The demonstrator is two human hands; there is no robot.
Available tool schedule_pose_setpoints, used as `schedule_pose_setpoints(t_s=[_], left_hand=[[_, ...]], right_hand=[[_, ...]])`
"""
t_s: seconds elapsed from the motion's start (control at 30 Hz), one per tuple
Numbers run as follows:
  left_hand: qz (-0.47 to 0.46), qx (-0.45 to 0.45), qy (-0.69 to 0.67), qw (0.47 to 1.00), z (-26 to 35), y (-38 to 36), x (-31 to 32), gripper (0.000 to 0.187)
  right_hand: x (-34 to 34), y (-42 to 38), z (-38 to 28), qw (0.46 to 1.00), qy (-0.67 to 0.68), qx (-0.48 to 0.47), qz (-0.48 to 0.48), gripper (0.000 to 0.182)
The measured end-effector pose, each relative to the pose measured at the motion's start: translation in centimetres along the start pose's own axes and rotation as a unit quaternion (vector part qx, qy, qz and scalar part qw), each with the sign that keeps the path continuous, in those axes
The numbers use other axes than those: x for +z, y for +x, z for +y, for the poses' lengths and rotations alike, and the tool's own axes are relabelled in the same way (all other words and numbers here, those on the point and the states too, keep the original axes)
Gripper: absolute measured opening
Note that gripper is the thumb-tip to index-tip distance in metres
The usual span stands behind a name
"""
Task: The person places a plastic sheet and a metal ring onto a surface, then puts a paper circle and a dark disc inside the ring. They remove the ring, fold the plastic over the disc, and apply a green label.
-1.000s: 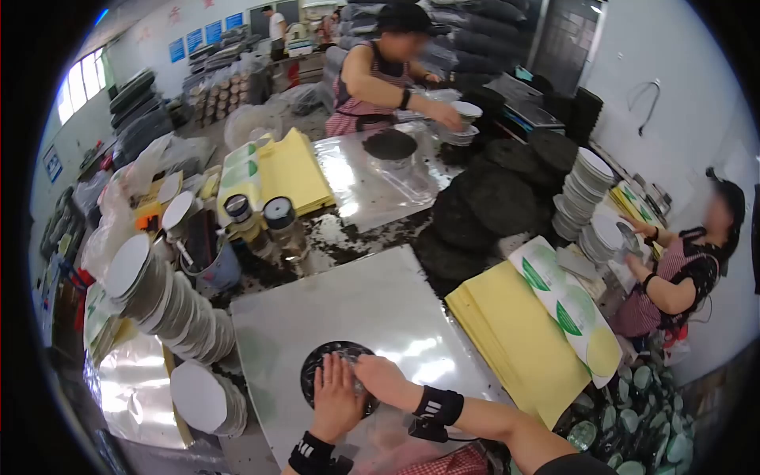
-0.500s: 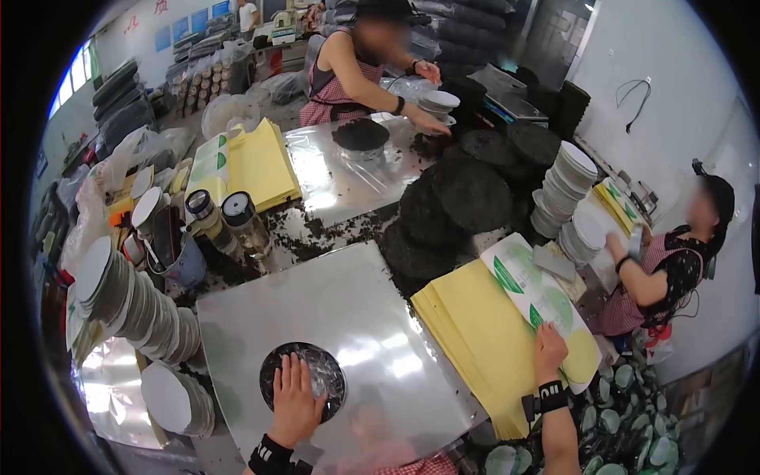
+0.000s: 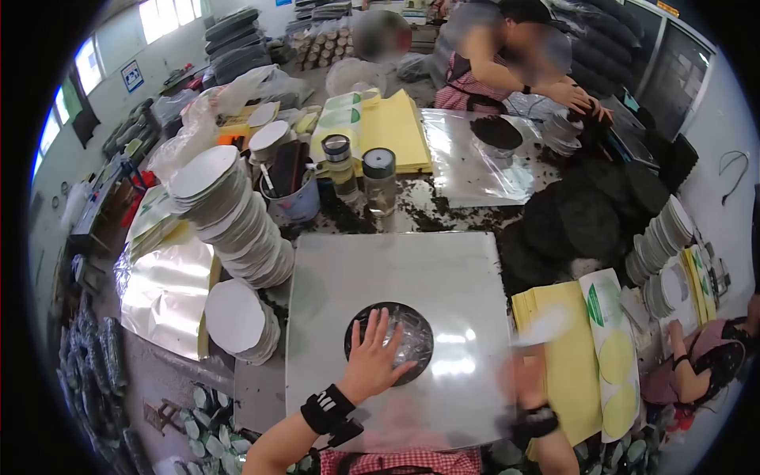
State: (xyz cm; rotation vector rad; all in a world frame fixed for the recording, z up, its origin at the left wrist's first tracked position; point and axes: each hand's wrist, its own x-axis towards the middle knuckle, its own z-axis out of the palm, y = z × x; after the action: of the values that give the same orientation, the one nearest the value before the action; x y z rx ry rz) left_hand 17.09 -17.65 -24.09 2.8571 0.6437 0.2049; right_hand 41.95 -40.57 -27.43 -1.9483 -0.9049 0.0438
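Observation:
My left hand (image 3: 372, 360) lies palm down, fingers spread, on a round dark disc (image 3: 362, 326) covered in crinkled clear film. The disc is on a shiny metal sheet (image 3: 332, 269). Smeared by motion, my right hand (image 3: 524, 376) is over the sheet's right edge, beside a stack of yellow sheets (image 3: 558, 396). A blurred white label (image 3: 546, 326) sticks out above its fingers. On the right, a label sheet (image 3: 621, 408) shows bare yellow circles below a green-and-white print.
Paper disc stacks (image 3: 253, 245) stand to the left. Near the back are two lidded bottles (image 3: 380, 182) and a blue bucket (image 3: 297, 202). Piled dark round sheets (image 3: 586, 210) lie at the back right. A co-worker (image 3: 491, 63) works opposite; another (image 3: 697, 360) sits at the right.
My right hand has lifted off the label sheet and moved left with a white label; another yellow circle is bare. My left hand stays on the disc. The view has turned right-side scenery further right.

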Motion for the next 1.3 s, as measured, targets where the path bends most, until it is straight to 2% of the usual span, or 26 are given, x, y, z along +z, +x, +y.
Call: schedule_pose_setpoints(t_s=[0.03,0.07,0.1,0.13,0.2,0.3,0.37,0.43,0.47,0.57,0.6,0.7,0.73,0.8,0.9,0.93,0.97,1.0,1.03,1.07,1.1,1.13,1.17,1.2,1.23,1.3], left_hand=[[-0.001,-0.001,-0.007,1.0,-0.3,0.1,0.7,0.079],[-0.001,-0.001,-0.012,1.0,-0.6,0.2,1.1,0.078],[0.002,0.001,0.008,1.0,-0.7,0.1,1.2,0.072],[0.022,0.035,-0.038,0.998,-1.3,-0.2,1.5,0.07],[0.08,0.026,-0.339,0.937,-2.6,-1.2,5.3,0.065],[0.094,0.07,-0.155,0.981,-2.3,-1.0,4.4,0.063],[0.103,0.056,-0.216,0.969,-2.0,-0.4,3.8,0.061],[0.088,0.039,-0.254,0.962,-2.0,-0.5,4.4,0.061],[0.052,0.053,-0.241,0.968,-2.1,-0.6,5.0,0.062],[0.137,0.12,-0.201,0.962,-3.0,-0.5,1.8,0.063],[0.098,0.037,-0.225,0.969,-3.2,-0.6,0.7,0.06],[0.196,-0.159,-0.456,0.854,-5.7,-3.8,-1.2,0.056],[0.13,-0.205,-0.447,0.861,-6.0,-4.4,-1.5,0.055],[-0.002,-0.298,-0.421,0.857,-5.9,-5.4,-2.1,0.053],[0.057,-0.252,-0.261,0.93,-4.5,-5.3,0.4,0.051],[0.095,-0.232,-0.242,0.937,-3.7,-4.9,-0.4,0.056],[0.089,-0.187,-0.204,0.957,-2.5,-4.6,-1.3,0.056],[0.08,-0.148,-0.168,0.971,-0.6,-4.4,-3.6,0.056],[0.072,-0.111,-0.133,0.982,1.1,-4.4,-4.7,0.056],[0.114,-0.061,-0.142,0.981,2.1,-4.6,-4.3,0.058],[0.101,-0.051,-0.136,0.984,2.6,-5.1,-4.1,0.058],[0.089,-0.04,-0.127,0.987,2.9,-5.6,-3.9,0.058],[0.076,-0.03,-0.118,0.99,3.0,-5.9,-3.8,0.058],[0.076,-0.025,-0.128,0.989,3.1,-6.6,-4.0,0.057],[0.048,-0.064,-0.146,0.986,3.4,-7.5,-4.1,0.054],[-0.008,-0.133,-0.174,0.976,3.7,-9.0,-4.1,0.048]], right_hand=[[4.2,0.1,-3.2,0.988,-0.011,-0.099,-0.113,0.061],[7.4,-0.1,-5.7,0.966,-0.021,-0.189,-0.176,0.063],[9.4,0.0,-8.0,0.938,-0.042,-0.302,-0.165,0.073],[9.8,0.7,-10.1,0.914,-0.041,-0.325,-0.24,0.082],[10.5,0.7,-11.1,0.901,-0.075,-0.322,-0.281,0.084],[9.9,1.3,-12.4,0.881,-0.123,-0.32,-0.325,0.086],[9.5,1.6,-12.7,0.881,-0.141,-0.311,-0.327,0.082],[11.8,3.6,-13.3,0.922,0.076,-0.134,-0.356,0.073],[13.1,4.4,-13.2,0.914,0.185,-0.043,-0.358,0.069],[16.2,3.3,-11.4,0.924,0.147,-0.087,-0.342,0.067],[16.3,2.8,-10.8,0.919,0.139,-0.137,-0.343,0.071],[15.5,2.2,-13.8,0.873,-0.124,-0.313,-0.351,0.078],[15.8,1.8,-13.8,0.849,-0.161,-0.324,-0.386,0.082],[16.2,1.7,-14.0,0.84,-0.179,-0.315,-0.405,0.083],[16.8,1.5,-13.4,0.84,-0.195,-0.32,-0.393,0.085],[17.0,1.3,-13.0,0.846,-0.195,-0.321,-0.379,0.085],[17.0,0.9,-12.5,0.851,-0.195,-0.32,-0.369,0.084],[16.8,1.2,-13.1,0.831,-0.227,-0.296,-0.413,0.082],[16.8,0.9,-13.0,0.867,-0.185,-0.332,-0.321,0.075],[17.0,0.8,-11.9,0.881,-0.138,-0.333,-0.307,0.072],[16.6,1.2,-11.8,0.893,-0.089,-0.333,-0.29,0.069],[16.0,1.4,-11.9,0.933,0.028,-0.26,-0.249,0.068],[15.0,1.3,-11.8,0.958,0.025,-0.174,-0.225,0.067],[14.5,1.0,-12.0,0.975,0.006,-0.156,-0.159,0.063],[14.1,0.3,-11.9,0.986,-0.014,-0.134,-0.094,0.059],[14.7,-3.1,-12.1,0.934,0.12,-0.057,-0.331,0.052]])
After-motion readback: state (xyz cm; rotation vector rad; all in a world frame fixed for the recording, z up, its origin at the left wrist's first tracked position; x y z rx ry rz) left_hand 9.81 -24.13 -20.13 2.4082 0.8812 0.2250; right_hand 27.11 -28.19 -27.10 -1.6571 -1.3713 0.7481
